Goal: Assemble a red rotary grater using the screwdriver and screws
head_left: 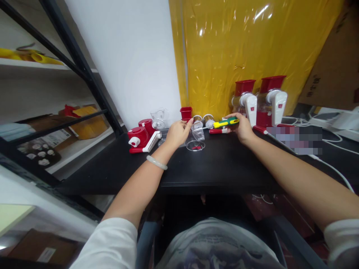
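Note:
My right hand (242,128) is closed on a screwdriver (226,122) with a yellow and green handle. Its shaft points left, toward a clear plastic part (199,133). My left hand (179,133) is closed at that clear part, thumb along its near side; the other fingers are partly hidden. Below it a clear round bowl-like piece (195,145) lies on the black table (210,168), with small red pieces showing through. Just behind are a red hopper (186,113) and two metal-and-clear drums (208,121). A red-handled crank (218,131) lies under the screwdriver.
Two red bases (138,137) with a white crank arm (152,142) stand left. Two assembled rotary graters (270,101) with white cranks stand right. Near them are a tablet-like device (297,141) and white cables (333,164). A black-framed shelf (70,116) borders the left side.

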`<state>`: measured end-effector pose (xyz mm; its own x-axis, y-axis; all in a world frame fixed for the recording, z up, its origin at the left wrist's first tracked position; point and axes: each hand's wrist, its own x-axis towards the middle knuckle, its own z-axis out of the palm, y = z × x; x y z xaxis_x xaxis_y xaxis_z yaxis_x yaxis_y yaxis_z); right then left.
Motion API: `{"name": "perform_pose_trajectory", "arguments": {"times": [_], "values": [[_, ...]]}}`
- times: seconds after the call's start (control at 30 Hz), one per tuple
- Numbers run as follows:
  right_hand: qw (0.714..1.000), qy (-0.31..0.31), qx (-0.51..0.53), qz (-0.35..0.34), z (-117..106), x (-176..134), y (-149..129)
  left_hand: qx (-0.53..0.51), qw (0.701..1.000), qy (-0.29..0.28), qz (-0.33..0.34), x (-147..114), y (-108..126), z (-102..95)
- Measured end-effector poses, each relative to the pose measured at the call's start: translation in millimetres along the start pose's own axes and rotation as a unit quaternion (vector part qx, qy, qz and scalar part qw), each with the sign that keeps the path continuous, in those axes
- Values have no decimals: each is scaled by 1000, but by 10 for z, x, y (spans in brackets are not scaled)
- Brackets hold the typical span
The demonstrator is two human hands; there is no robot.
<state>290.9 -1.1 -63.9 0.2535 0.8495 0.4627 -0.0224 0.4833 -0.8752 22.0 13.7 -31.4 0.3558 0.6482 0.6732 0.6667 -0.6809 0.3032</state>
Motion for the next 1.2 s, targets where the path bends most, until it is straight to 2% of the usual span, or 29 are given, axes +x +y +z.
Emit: {"name": "perform_pose_trajectory", "arguments": {"times": [0.27,0.67,0.87,1.2], "values": [[1000,3,13,-11,-13,38,17,-11,999,-32,9,20,-45,16],[999,-11,-30,-14,3,-1,-10,12,999,-32,1,5,-26,9],[999,-6,51,5,11,30,14,22,999,-45,-12,-1,13,-24],[999,8,36,3,14,51,18,32,998,-50,-12,-1,21,-28]]}}
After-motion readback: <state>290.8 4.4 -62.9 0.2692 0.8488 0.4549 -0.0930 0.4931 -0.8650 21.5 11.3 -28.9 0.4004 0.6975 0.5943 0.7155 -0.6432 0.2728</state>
